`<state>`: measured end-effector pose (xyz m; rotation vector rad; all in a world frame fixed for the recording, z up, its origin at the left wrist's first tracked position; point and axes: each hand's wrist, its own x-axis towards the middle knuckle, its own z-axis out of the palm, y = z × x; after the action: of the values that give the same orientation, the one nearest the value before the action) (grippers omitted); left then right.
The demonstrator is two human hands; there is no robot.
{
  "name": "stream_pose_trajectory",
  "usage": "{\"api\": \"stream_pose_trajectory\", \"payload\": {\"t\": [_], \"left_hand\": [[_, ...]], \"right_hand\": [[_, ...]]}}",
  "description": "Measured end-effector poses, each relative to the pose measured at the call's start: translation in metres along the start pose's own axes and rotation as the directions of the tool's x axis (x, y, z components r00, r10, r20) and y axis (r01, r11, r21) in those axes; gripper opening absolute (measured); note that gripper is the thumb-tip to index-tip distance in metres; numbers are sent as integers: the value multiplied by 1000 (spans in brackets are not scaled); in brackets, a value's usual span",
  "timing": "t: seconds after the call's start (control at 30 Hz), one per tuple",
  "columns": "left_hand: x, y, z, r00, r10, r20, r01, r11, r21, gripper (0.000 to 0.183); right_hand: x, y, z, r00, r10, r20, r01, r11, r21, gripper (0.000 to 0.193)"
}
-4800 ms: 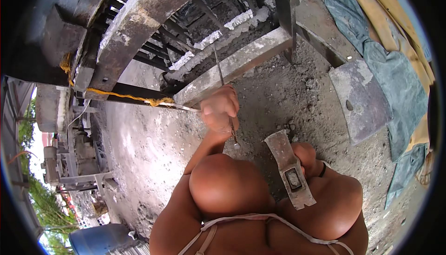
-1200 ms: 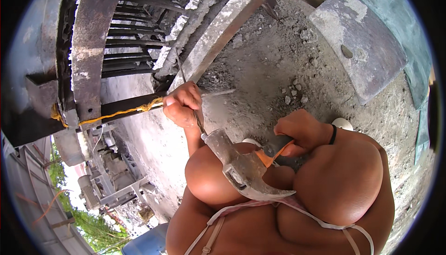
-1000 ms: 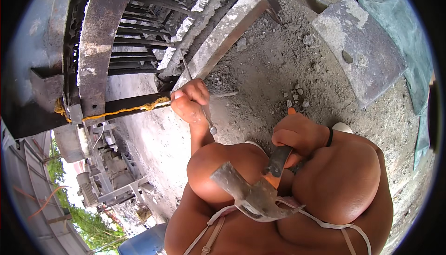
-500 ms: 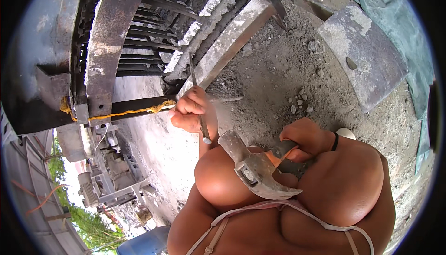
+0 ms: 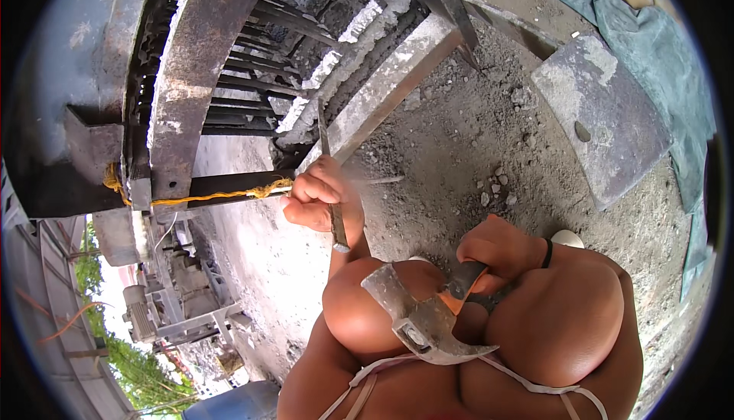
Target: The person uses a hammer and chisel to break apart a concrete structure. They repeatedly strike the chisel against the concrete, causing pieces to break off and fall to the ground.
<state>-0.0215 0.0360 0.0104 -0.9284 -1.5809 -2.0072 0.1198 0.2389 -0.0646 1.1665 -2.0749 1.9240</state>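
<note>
My left hand (image 5: 319, 194) is closed around a thin metal chisel (image 5: 338, 227). The chisel's far end reaches the crusted edge of a slatted metal frame (image 5: 409, 76), and its struck end sticks out below my fist. In my right hand (image 5: 498, 252) is the handle of a claw hammer (image 5: 428, 328), with black and orange on the grip. The worn hammer head hangs over my lap, its face pointing toward the chisel's butt but apart from it, its claw curving toward my body. Pale, crumbly crust (image 5: 321, 70) clings to the frame beside the dark slats (image 5: 248, 82).
Yellow cord (image 5: 210, 196) is tied along a dark bar at the left. Grey rubble (image 5: 495, 187) litters the dusty ground. A flat plate with a hole (image 5: 604, 122) lies at the right, near bluish-green cloth (image 5: 650, 60). Machinery (image 5: 183, 290) stands at the lower left.
The hammer head has moved down toward my body, farther from the chisel's butt. My left hand keeps its grip on the chisel at the frame's edge. The whole view has shifted slightly.
</note>
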Motion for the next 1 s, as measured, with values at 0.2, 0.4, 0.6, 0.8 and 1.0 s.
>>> {"api": "stream_pose_trajectory", "payload": {"t": [0.2,0.4,0.6,0.8,1.0], "left_hand": [[-9,-18,14,998,-63,-6,63,997,43,57],[-7,0,10,990,-46,-137,57,995,80,56],[1,-12,20,992,-75,-99,78,996,31,56],[-5,-16,9,984,-62,-169,70,997,41,56],[6,1,12,962,-28,-273,89,972,216,56]], "right_hand": [[-5,5,4,985,164,-63,-172,971,-168,44],[0,1,-2,984,-176,-15,174,982,-72,47],[-7,-4,2,984,166,-56,-171,980,-98,45],[-6,-3,-2,999,50,-8,-51,979,-198,46],[-11,-1,-1,971,238,-31,-240,963,-122,42]]}}
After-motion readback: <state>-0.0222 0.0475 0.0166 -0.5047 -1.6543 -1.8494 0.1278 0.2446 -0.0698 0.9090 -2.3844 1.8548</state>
